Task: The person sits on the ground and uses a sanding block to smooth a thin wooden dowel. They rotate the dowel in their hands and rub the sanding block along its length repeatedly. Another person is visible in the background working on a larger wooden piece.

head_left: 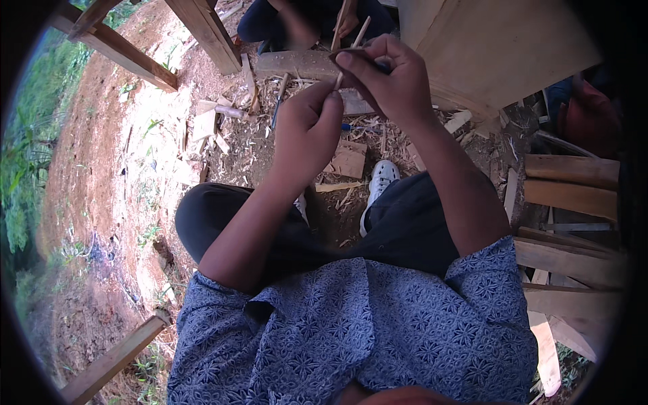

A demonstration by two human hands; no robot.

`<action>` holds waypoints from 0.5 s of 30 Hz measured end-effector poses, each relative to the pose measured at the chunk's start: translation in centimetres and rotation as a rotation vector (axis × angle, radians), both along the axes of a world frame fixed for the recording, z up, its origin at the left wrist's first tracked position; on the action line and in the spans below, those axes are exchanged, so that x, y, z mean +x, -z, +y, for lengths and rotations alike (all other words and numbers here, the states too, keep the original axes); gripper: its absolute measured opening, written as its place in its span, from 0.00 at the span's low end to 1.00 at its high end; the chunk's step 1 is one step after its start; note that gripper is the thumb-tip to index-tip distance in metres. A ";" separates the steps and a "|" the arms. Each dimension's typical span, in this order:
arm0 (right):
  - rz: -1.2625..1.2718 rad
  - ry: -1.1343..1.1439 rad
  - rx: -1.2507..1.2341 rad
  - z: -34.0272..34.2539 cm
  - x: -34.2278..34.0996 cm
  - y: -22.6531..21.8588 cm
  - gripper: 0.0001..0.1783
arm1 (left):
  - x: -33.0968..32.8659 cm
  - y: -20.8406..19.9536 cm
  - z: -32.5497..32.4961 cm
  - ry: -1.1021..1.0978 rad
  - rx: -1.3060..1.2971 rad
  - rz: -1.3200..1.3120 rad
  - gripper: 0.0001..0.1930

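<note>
Both of my hands are raised in front of me, close together. My left hand (pixel 309 131) pinches the lower end of a thin wooden stick (pixel 362 31) between thumb and fingers. The stick slants up and away to the right. My right hand (pixel 398 81) is closed, thumb on top, on a dark thin sheet (pixel 351 54) that looks like sandpaper. That sheet lies around or against the stick's middle; my fingers hide how far it wraps. The stick's far tip shows beyond the sheet.
Wood shavings and offcuts (pixel 347 159) litter the ground around my shoes. A slim tool (pixel 279 101) lies left of my hands. Opposite, another person's hand (pixel 348 25) is near an upright wooden piece. A large board (pixel 499 50) stands at right; stacked planks (pixel 570 196) lie below it.
</note>
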State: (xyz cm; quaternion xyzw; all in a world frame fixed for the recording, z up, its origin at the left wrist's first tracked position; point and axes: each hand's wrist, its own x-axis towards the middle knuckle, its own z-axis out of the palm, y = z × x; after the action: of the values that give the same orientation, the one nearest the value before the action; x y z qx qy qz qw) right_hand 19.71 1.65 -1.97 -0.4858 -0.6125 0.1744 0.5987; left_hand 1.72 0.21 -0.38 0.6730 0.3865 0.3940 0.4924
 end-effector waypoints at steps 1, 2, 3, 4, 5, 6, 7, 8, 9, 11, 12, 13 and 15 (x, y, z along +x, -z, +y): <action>0.155 -0.002 -0.166 0.3 0.3 -2.4 0.15 | -0.2 -0.3 0.0 -0.001 -0.048 -0.022 0.15; 0.244 0.014 -0.192 0.5 0.4 -3.0 0.16 | 0.0 -0.9 0.3 0.012 -0.080 -0.058 0.15; 0.339 0.032 -0.223 0.4 0.5 -3.3 0.17 | 0.0 -1.3 0.0 0.019 -0.111 -0.046 0.15; 0.234 0.037 -0.096 -0.1 -0.2 -1.6 0.17 | 0.3 -1.1 0.2 0.029 -0.066 -0.056 0.15; 0.137 0.028 0.032 -0.8 -1.5 0.7 0.16 | 0.3 -0.4 0.3 0.026 -0.018 -0.057 0.15; 0.101 0.023 0.030 -0.5 -1.0 0.7 0.16 | 0.1 0.0 0.4 0.020 0.026 -0.056 0.15; 0.063 0.027 0.028 -0.3 -0.3 0.6 0.16 | 0.0 -0.5 0.2 0.001 0.063 0.073 0.15; 0.024 0.018 0.026 -0.1 -0.3 -0.4 0.16 | -0.1 -0.7 -0.1 0.011 0.003 0.040 0.15; 0.149 0.068 -0.135 0.2 0.7 -2.2 0.16 | -0.1 -0.9 -0.2 0.020 -0.056 0.006 0.15; 0.231 0.079 -0.177 0.2 0.5 -3.3 0.17 | 0.2 -1.1 0.1 0.044 -0.106 -0.072 0.15; 0.203 0.039 -0.085 -0.5 -0.1 -2.4 0.16 | 0.3 -0.6 0.1 0.034 -0.038 -0.050 0.15; 0.058 0.045 0.064 -1.1 -1.9 -0.6 0.16 | 0.1 -0.3 0.1 0.025 0.032 -0.018 0.15; 0.005 0.037 0.034 -0.3 -0.2 -0.2 0.15 | 0.1 -0.3 0.5 0.020 0.058 0.000 0.15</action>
State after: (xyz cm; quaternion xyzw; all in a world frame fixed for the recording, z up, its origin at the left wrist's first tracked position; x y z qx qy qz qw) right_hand 19.52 1.34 -1.77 -0.4864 -0.6047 0.1541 0.6115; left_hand 1.82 0.72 -0.08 0.6908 0.3681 0.4002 0.4765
